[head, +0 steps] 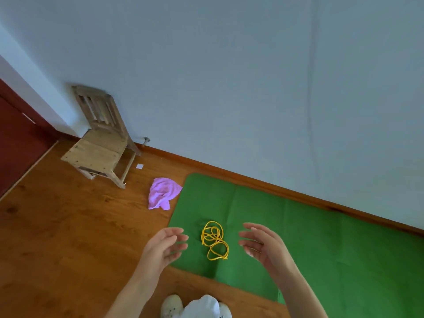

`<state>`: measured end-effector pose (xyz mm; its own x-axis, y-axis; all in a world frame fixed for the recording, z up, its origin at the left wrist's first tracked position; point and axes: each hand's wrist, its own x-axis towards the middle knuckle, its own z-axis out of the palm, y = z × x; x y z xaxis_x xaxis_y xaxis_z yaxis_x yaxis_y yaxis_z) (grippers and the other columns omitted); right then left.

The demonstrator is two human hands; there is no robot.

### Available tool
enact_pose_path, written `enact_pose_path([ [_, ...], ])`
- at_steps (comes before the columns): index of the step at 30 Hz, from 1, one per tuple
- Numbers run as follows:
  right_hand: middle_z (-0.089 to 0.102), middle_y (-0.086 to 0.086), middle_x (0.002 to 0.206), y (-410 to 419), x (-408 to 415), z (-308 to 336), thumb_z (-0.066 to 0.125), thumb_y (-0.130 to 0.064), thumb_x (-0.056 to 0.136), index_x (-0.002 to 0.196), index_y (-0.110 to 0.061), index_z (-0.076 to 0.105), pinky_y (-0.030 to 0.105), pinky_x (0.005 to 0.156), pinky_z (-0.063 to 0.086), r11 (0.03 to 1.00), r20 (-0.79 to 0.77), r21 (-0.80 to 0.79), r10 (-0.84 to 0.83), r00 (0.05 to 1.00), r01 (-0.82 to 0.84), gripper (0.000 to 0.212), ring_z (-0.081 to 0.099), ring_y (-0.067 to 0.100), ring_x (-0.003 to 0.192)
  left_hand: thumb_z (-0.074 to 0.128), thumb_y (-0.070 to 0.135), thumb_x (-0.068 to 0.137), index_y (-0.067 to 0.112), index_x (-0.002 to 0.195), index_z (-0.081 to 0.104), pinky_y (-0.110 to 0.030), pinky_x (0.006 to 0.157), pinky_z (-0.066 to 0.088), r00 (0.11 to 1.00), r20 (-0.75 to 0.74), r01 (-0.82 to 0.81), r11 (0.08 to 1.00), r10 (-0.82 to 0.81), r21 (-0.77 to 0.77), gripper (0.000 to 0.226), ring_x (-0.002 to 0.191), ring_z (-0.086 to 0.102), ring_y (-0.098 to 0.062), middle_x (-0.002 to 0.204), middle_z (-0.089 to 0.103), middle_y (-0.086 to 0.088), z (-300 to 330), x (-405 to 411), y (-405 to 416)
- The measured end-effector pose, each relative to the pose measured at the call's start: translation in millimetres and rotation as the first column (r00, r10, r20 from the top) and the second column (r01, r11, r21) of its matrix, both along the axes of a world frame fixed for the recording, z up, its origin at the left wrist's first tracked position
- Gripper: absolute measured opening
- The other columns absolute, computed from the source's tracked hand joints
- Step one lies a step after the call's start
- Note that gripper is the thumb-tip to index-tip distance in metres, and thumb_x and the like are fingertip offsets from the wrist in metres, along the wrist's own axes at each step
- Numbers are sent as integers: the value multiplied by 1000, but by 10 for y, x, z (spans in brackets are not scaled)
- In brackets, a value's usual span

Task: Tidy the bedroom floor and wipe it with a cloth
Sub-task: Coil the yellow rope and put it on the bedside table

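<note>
White shoes (pixel 172 305) at bottom edge, on brown wooden floor (pixel 57 237). Left hand (pixel 164 245) and right hand (pixel 261 244) raised, fingers relaxed, grasping nothing, flanking coiled yellow cord (pixel 214 240) without contact. Cord lying on green rectangular mat (pixel 298 237). Beyond, crumpled lilac cloth (pixel 163 193) on floor, touching mat's corner. Farther, small wooden chair (pixel 101 138) against pale wall (pixel 229 76).

Green mat (pixel 321 237) runs off right edge (shoes (pixel 172 306) cropped below).
</note>
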<state>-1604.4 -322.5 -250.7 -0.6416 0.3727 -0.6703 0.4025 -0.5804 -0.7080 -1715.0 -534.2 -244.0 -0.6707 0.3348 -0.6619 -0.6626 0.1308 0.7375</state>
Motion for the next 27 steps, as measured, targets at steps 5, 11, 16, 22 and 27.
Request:
enact_pose_path([
  [5, 70, 12, 81, -23, -191, -622, 43, -6, 97, 101, -3, 63, 26, 61, 52, 1000, -2, -10, -16, 1000, 16, 21, 66, 19, 66, 42, -2, 94, 6, 94, 62, -31, 72, 48, 997, -46, 54, 998, -54, -11, 21, 78, 67, -21, 86, 70, -9, -633, -344, 82],
  [11, 70, 11, 81, 201, -361, -1631, 42, -4, 97, 102, -3, 63, 24, 58, 54, 1000, 10, 27, 3, 1000, -3, 21, 66, 20, 67, 44, 0, 93, 7, 96, 62, -28, 74, 49, 983, -95, 157, 987, -159, -25, 19, 83, 66, -20, 88, 71, -7, -1684, -441, 314],
  [16, 69, 13, 88, 483, -515, -2579, 42, -4, 97, 104, -4, 62, 25, 61, 55, 996, 13, 90, 21, 1000, -22, 21, 66, 22, 73, 44, 1, 93, 7, 98, 60, -25, 74, 49, 956, -106, 271, 961, -275, -50, 18, 82, 65, -17, 94, 68, -9, -2708, -535, 652],
  [22, 68, 14, 90, 737, -771, -3684, 43, -3, 97, 103, -5, 62, 25, 63, 55, 979, -28, 195, 71, 997, -64, 20, 66, 21, 73, 42, 3, 95, 10, 100, 59, -26, 77, 49, 883, -158, 437, 897, -441, -65, 19, 81, 64, -14, 93, 67, -4, -3897, -781, 1061],
  [27, 67, 13, 88, 815, -1022, -4579, 46, -1, 94, 99, -6, 62, 24, 59, 53, 964, -18, 234, 133, 991, -125, 18, 65, 20, 68, 42, 1, 94, 11, 96, 59, -26, 74, 48, 860, -200, 469, 882, -470, -53, 20, 77, 64, -13, 89, 67, -2, -4822, -977, 1327],
])
